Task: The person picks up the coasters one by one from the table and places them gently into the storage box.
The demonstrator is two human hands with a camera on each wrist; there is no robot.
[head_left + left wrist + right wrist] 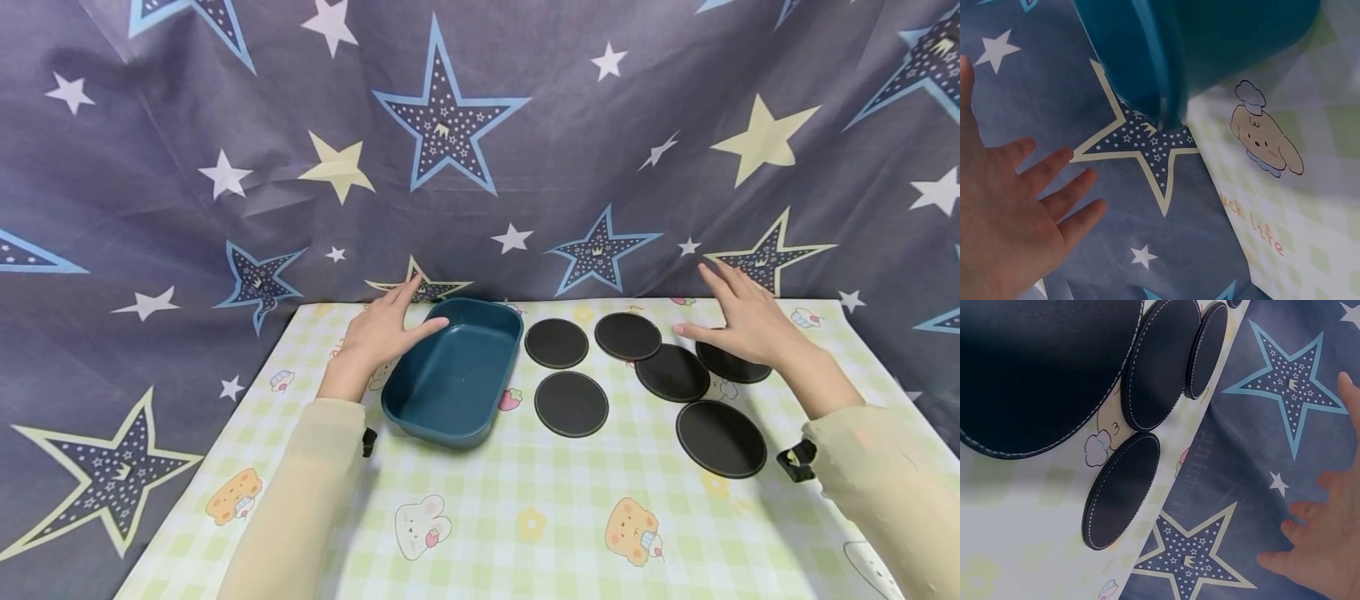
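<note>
My left hand (382, 333), fingers spread, hovers at the upper left of a dark teal rectangular container (453, 375); in the left wrist view the palm (1004, 219) faces up beside the container (1235, 44) and holds nothing. Over the far right black round mat (733, 363), my right hand (753, 329) is raised with thumb and fingers apart, partly covering that mat in the head view. The right wrist view has this hand (1329, 531) holding nothing, right of several black stitched discs (1122, 490).
More black discs lie right of the container: two in a near column (557, 342) (572, 404), two overlapping (628, 336) (672, 372), one nearer the front (722, 439). A green checked cloth (532, 492) covers the table; a star-patterned grey curtain (480, 225) hangs behind.
</note>
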